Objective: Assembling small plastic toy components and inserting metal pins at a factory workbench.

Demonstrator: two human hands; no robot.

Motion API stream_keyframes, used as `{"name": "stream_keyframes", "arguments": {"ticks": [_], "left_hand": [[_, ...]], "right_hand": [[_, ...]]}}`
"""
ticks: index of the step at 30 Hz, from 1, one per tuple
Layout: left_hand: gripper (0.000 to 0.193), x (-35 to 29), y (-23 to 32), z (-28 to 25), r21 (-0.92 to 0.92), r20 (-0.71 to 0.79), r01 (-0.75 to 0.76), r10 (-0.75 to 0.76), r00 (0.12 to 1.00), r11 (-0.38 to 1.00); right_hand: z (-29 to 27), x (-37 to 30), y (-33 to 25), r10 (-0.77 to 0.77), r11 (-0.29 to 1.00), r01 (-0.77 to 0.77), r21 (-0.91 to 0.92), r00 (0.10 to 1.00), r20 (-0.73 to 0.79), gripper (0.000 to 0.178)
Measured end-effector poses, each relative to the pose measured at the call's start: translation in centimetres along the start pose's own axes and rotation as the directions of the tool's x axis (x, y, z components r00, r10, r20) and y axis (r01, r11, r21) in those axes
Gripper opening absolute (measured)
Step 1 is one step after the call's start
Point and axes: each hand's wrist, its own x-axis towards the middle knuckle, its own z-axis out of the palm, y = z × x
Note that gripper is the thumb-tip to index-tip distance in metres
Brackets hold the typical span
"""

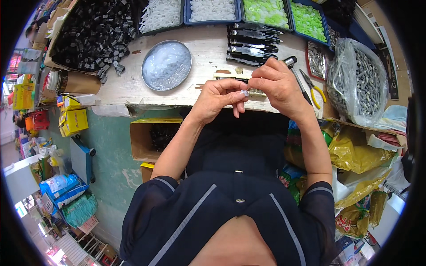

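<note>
Both hands meet over the near edge of the workbench. My left hand pinches a small whitish plastic piece between thumb and index finger, the other fingers curled below. Close beside it, my right hand has thumb and fingertips pressed together; whatever sits in that pinch is hidden. Behind the hands lies a narrow pale strip with a dark part, partly covered by the fingers. Further back, several long black parts lie in a row. A round metal dish holding small clear pieces stands to the left.
Bins of white pieces and green pieces line the back. Black caps heap at left. At right are a hammer, yellow-handled pliers, a metal tray and a bag of grey parts. An open carton stands below.
</note>
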Motion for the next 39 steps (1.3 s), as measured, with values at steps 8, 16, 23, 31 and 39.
{"name": "stream_keyframes", "arguments": {"ticks": [8,16,23,31,39], "left_hand": [[0.015,0.1,-1.0,-0.4,-0.162,-0.058,-0.055,0.046,0.997,0.985],[0.014,1.0,-1.0,0.3,-0.039,-0.207,-0.167,0.155,0.966,0.985],[0.030,1.5,0.6,-1.8,0.894,0.052,-0.296,0.578,0.814,0.337],[0.032,2.0,-1.3,-3.0,0.968,0.071,-0.169,0.445,0.893,0.184],[0.028,2.8,-0.3,-2.3,0.987,0.062,-0.109,0.344,0.937,0.120]], "right_hand": [[2.4,-0.5,-1.3,0.062,0.994,-0.052,0.097,0.993,-0.105,0.019],[4.7,-1.5,-1.3,0.268,0.958,-0.219,0.183,0.912,-0.311,0.010],[5.3,-2.9,0.8,0.270,0.960,-0.277,-0.035,0.954,-0.128,0.010],[6.2,-2.2,0.8,0.239,0.968,-0.239,-0.077,0.971,-0.005,0.011],[6.5,-2.9,1.2,0.259,0.965,-0.260,-0.027,0.965,-0.023,0.013]]}}
